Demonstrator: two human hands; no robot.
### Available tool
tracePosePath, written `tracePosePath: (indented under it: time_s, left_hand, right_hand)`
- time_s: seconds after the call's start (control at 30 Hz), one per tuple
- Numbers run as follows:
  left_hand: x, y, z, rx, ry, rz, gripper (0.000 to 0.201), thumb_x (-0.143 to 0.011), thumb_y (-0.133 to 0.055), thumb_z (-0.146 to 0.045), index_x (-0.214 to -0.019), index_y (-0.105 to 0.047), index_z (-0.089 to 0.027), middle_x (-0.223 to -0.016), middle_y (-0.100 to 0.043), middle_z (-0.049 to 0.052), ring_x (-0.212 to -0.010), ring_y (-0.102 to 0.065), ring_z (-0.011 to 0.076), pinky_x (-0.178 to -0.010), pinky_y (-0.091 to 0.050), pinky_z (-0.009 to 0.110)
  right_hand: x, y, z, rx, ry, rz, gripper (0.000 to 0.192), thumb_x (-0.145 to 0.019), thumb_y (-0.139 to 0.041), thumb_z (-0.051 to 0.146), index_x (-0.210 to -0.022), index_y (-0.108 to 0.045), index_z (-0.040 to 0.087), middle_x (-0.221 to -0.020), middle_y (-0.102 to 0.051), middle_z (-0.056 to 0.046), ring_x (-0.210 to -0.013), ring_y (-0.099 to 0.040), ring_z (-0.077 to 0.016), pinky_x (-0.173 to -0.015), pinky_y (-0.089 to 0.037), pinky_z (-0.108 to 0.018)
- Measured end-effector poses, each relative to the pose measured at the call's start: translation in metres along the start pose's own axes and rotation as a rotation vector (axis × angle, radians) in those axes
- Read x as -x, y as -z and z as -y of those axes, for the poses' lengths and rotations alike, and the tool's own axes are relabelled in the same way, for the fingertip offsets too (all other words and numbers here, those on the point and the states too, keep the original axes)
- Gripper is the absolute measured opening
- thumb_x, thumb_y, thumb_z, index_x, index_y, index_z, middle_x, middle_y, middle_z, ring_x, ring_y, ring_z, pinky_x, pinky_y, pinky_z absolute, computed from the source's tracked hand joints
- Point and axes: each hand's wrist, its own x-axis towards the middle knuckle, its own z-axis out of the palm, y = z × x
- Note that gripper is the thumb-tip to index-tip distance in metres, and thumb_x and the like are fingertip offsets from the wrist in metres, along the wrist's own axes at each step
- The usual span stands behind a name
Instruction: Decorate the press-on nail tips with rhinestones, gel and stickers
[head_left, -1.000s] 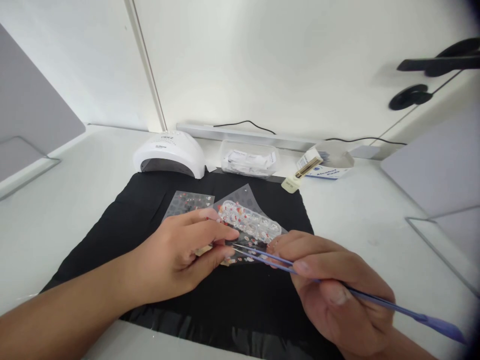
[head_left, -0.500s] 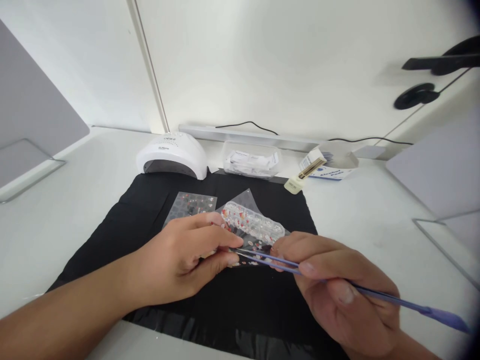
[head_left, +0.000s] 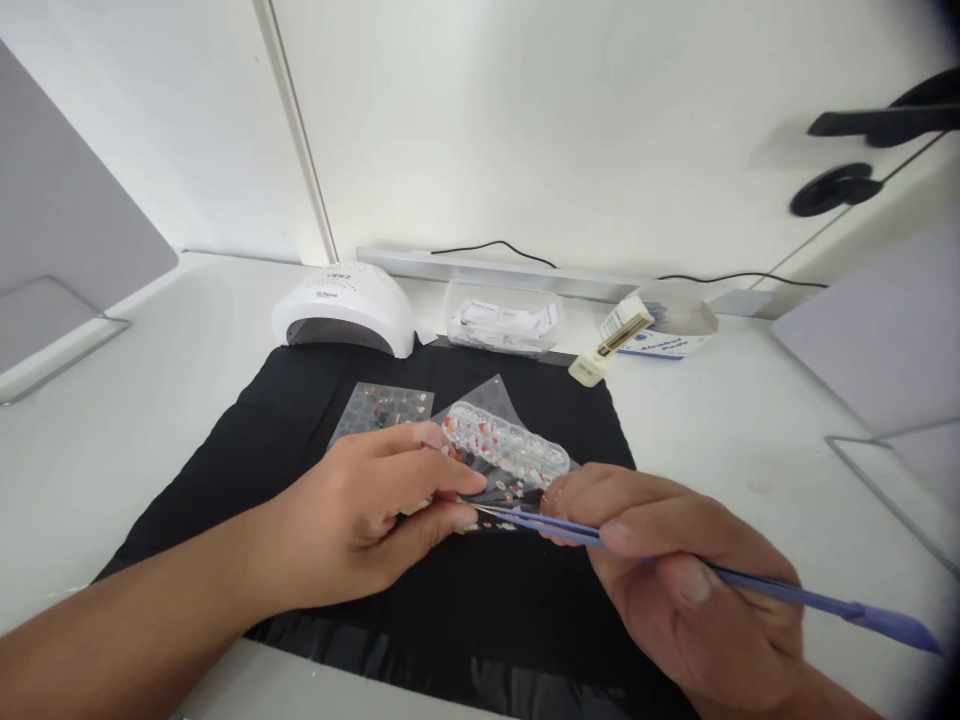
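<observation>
My right hand [head_left: 690, 580] is closed around purple tweezers [head_left: 562, 528], their pale tips meeting at the fingertips of my left hand [head_left: 390, 505]. The thumb and forefinger of my left hand are pinched together; whatever is between them is too small or hidden to name. Right behind the fingers lies a clear sticker sheet [head_left: 517, 490] with small red and white designs. On it rests a clear lidded case [head_left: 510, 447] with several compartments, partly behind my left fingers. A second sticker sheet [head_left: 386, 405] lies beyond my left hand.
A black cloth [head_left: 450, 620] covers the middle of the white table [head_left: 720, 420]. Along the back stand a white nail lamp [head_left: 343, 310], a clear box of packets [head_left: 504, 320], a tilted polish bottle [head_left: 589, 368] and an alcohol pads box [head_left: 667, 345]. Grey panels flank both sides.
The tweezers' prongs, apart before, have come together at my left fingertips. My left hand has stayed in place, and my right hand has barely shifted.
</observation>
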Motion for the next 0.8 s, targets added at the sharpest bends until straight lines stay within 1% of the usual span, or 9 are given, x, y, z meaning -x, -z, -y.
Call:
tracePosePath:
  time_s: [0.1, 0.27, 0.37, 0.47, 0.6, 0.7, 0.8]
  left_hand:
    - [0.0000, -0.0007, -0.0002, 0.009, 0.014, -0.003, 0.015, -0.090, -0.063, -0.009, -0.104, -0.066, -0.011, -0.084, -0.067, 0.003, -0.074, -0.062, 0.0088, -0.069, -0.054, 0.019]
    - [-0.0004, 0.0001, -0.0017, 0.019, 0.030, -0.002, 0.016, -0.090, -0.063, -0.009, -0.104, -0.065, -0.014, -0.082, -0.067, 0.002, -0.071, -0.061, 0.0091, -0.064, -0.053, 0.018]
    - [-0.0005, 0.0006, -0.0012, 0.028, 0.037, 0.003, 0.017, -0.089, -0.064, -0.009, -0.106, -0.065, -0.015, -0.080, -0.068, 0.002, -0.072, -0.062, 0.0102, -0.065, -0.053, 0.019]
    - [-0.0003, 0.0004, -0.0005, 0.047, 0.054, -0.016, 0.021, -0.088, -0.066, -0.011, -0.109, -0.064, -0.015, -0.080, -0.068, 0.002, -0.072, -0.064, 0.0104, -0.066, -0.055, 0.021]
    - [-0.0009, -0.0002, -0.0003, 0.083, 0.077, -0.061, 0.024, -0.085, -0.070, -0.011, -0.108, -0.065, -0.015, -0.080, -0.065, 0.001, -0.070, -0.064, 0.0093, -0.066, -0.056, 0.021]
    - [-0.0014, -0.0007, 0.0007, 0.115, 0.093, -0.062, 0.027, -0.084, -0.070, -0.010, -0.109, -0.065, -0.015, -0.082, -0.064, 0.001, -0.070, -0.063, 0.0096, -0.065, -0.055, 0.021]
    - [-0.0017, -0.0010, 0.0030, 0.102, 0.106, -0.060, 0.029, -0.084, -0.069, -0.009, -0.112, -0.064, -0.016, -0.085, -0.065, 0.002, -0.071, -0.063, 0.0101, -0.066, -0.055, 0.022]
  right_hand:
    - [-0.0003, -0.0003, 0.0006, 0.007, 0.016, 0.008, 0.028, -0.094, -0.050, 0.024, -0.107, -0.074, 0.019, -0.080, -0.071, -0.010, -0.068, -0.065, -0.0225, -0.062, -0.054, -0.041]
    - [0.0007, -0.0017, 0.0019, 0.015, -0.004, -0.023, 0.027, -0.094, -0.051, 0.024, -0.105, -0.076, 0.021, -0.080, -0.071, -0.010, -0.068, -0.065, -0.0228, -0.062, -0.055, -0.042]
    - [0.0008, -0.0016, 0.0022, 0.012, -0.014, -0.028, 0.028, -0.094, -0.052, 0.023, -0.107, -0.076, 0.021, -0.079, -0.071, -0.010, -0.067, -0.065, -0.0230, -0.061, -0.055, -0.042]
    - [0.0004, -0.0013, 0.0017, 0.009, -0.030, -0.040, 0.028, -0.094, -0.052, 0.023, -0.107, -0.076, 0.021, -0.078, -0.071, -0.010, -0.067, -0.065, -0.0229, -0.058, -0.054, -0.041]
    - [0.0001, -0.0027, -0.0001, -0.009, -0.036, -0.082, 0.026, -0.093, -0.054, 0.022, -0.105, -0.077, 0.020, -0.080, -0.072, -0.009, -0.067, -0.066, -0.0223, -0.059, -0.055, -0.041]
    - [0.0000, -0.0049, -0.0017, -0.009, -0.036, -0.115, 0.025, -0.093, -0.054, 0.022, -0.103, -0.077, 0.020, -0.079, -0.072, -0.009, -0.068, -0.066, -0.0222, -0.060, -0.054, -0.041]
    - [0.0002, -0.0070, -0.0025, -0.015, -0.038, -0.136, 0.023, -0.094, -0.054, 0.022, -0.102, -0.077, 0.020, -0.077, -0.072, -0.008, -0.067, -0.066, -0.0209, -0.059, -0.053, -0.039]
